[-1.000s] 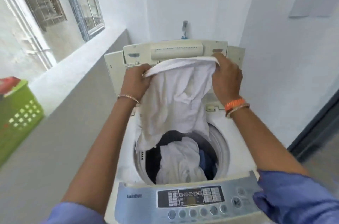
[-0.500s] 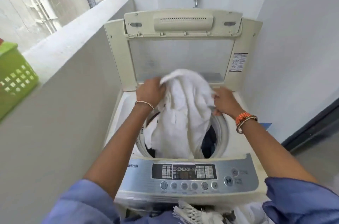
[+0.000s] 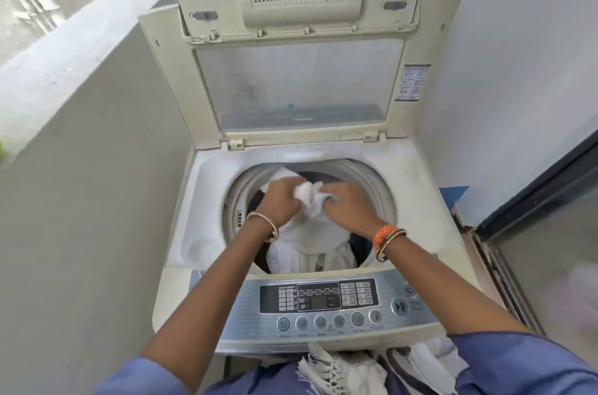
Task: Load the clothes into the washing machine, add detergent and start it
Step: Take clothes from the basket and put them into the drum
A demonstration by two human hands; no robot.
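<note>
Both grips, left hand (image 3: pixel 281 200), right hand (image 3: pixel 348 204), bunching white garment (image 3: pixel 309 226) in drum (image 3: pixel 377 187)

A home laundry corner: a top-loading washing machine (image 3: pixel 291 233) stands against plain white walls, a low ledge (image 3: pixel 81 48) and window left of it.

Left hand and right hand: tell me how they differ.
The left hand wears one thin gold bangle; the right hand wears orange and gold bangles. The left grips the white cloth from its left side, the right from its right. Both reach into the drum, fingers curled round that cloth.
</note>
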